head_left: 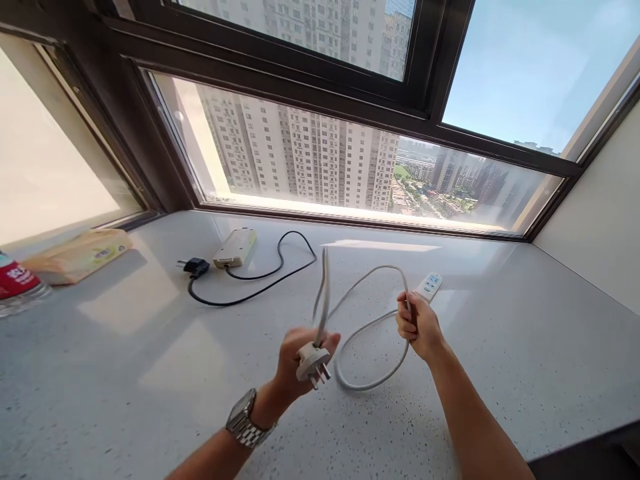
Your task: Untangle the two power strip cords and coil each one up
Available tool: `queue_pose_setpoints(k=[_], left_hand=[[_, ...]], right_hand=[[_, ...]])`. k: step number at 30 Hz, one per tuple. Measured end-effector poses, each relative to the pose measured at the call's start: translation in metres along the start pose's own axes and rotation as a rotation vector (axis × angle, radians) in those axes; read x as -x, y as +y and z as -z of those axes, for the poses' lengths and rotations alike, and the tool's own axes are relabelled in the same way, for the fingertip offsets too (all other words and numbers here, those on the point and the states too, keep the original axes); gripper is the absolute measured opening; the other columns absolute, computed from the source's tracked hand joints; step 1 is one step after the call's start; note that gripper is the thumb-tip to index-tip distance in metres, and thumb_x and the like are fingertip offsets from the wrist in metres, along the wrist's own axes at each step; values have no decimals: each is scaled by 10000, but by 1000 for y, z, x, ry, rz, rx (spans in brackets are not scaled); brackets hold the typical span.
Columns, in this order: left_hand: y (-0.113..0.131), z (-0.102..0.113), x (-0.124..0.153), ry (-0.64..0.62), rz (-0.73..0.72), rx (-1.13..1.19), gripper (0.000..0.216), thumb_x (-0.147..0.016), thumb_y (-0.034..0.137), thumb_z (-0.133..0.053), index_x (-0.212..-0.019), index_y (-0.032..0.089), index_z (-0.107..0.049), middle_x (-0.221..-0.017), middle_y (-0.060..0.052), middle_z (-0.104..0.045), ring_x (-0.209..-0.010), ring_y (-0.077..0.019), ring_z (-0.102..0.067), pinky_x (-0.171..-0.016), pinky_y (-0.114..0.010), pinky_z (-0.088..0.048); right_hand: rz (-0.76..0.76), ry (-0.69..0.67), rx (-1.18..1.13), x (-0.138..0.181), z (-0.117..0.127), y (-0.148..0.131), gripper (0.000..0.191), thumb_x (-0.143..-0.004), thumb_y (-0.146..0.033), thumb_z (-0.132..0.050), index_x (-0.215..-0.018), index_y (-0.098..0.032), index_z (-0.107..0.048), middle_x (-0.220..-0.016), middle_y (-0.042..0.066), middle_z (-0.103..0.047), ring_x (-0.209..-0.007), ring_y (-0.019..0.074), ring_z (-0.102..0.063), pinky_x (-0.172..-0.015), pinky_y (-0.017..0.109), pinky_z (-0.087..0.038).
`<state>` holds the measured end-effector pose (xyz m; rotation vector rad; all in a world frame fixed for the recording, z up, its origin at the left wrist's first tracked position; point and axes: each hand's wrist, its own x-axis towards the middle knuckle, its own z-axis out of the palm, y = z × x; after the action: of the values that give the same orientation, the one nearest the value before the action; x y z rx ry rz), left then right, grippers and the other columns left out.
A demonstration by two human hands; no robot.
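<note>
Your left hand [295,360] grips the white three-pin plug [313,363]; your right hand [419,327] clasps its looped white rubber cable [370,323] above the speckled grey counter [125,347].

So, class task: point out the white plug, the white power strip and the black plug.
white plug [311,360], head view, on its round body.
white power strip [431,283], head view, on its top face.
black plug [196,267], head view, on its body.

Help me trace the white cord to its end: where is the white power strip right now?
In the head view the white power strip lies on the grey counter right of centre, just beyond the right hand, below the window.
</note>
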<state>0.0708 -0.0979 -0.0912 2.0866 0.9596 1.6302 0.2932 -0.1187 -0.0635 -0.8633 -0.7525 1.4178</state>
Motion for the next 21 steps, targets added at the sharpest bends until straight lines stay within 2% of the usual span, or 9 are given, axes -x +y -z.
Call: queue_pose_setpoints(k=[3, 5, 9, 12, 16, 18, 21], left_hand=[[14, -22, 14, -433, -175, 132, 470, -867, 319, -480, -520, 197, -189, -451, 78, -157, -407, -61, -134, -415, -233, -179], [18, -30, 18, -575, -185, 150, 448, -877, 292, -480, -544, 197, -197, -472, 85, -147, -434, -67, -115, -429, -239, -164], [21, -36, 18, -659, -125, 111, 401, -865, 328, -526, -556, 191, -310, -474, 84, -245, -447, -66, -163, -452, -222, -192], [22, -39, 17, -695, -76, 46, 328, -831, 367, -567, -601, 188, -419, -497, 76, -324, -455, -69, -193, -455, -217, -197], [23, -44, 18, -676, 6, -60, 270, -780, 425, -603, -691, 191, -505, -502, 64, -409, -442, -78, -246, -456, -221, -192], [22, -46, 19, -672, 26, -76, 271, -771, 448, -603, -731, 191, -529, -497, 58, -442, -432, -83, -282, -455, -219, -201], [21, -45, 20, -685, 29, -60, 266, -756, 442, -621, -727, 188, -546, -497, 47, -476, -428, -87, -321, -456, -217, -231]], right_hand=[[96, -44, 73, 4, -18, 24, 389, -750, -564, -614, -841, -194, -537, -532, -96, -399, -344, 28, -210, -315, 173, -91], [158, -47, 111, 7, -25, 35, 453, -777, -631, -564, -863, -187, -548, -543, -87, -422, -338, 24, -207, -315, 179, -92], [248, -67, 105, 12, -34, 43, 556, -792, -722, -466, -907, -185, -558, -612, -49, -489, -355, 31, -255, -333, 194, -136], [294, -41, 102, 16, -39, 41, 491, -781, -673, -520, -863, -191, -564, -610, -32, -514, -413, 63, -361, -382, 202, -242], [363, 33, 109, 17, -41, 42, 420, -814, -605, -507, -791, -196, -599, -627, 9, -580, -559, 132, -511, -537, 265, -414], [380, 51, 129, 16, -40, 44, 433, -829, -599, -488, -712, -196, -599, -643, 33, -617, -604, 155, -548, -598, 294, -447], [388, 32, 176, 16, -40, 46, 460, -827, -599, -494, -643, -191, -601, -627, 45, -631, -607, 162, -554, -609, 297, -455]])
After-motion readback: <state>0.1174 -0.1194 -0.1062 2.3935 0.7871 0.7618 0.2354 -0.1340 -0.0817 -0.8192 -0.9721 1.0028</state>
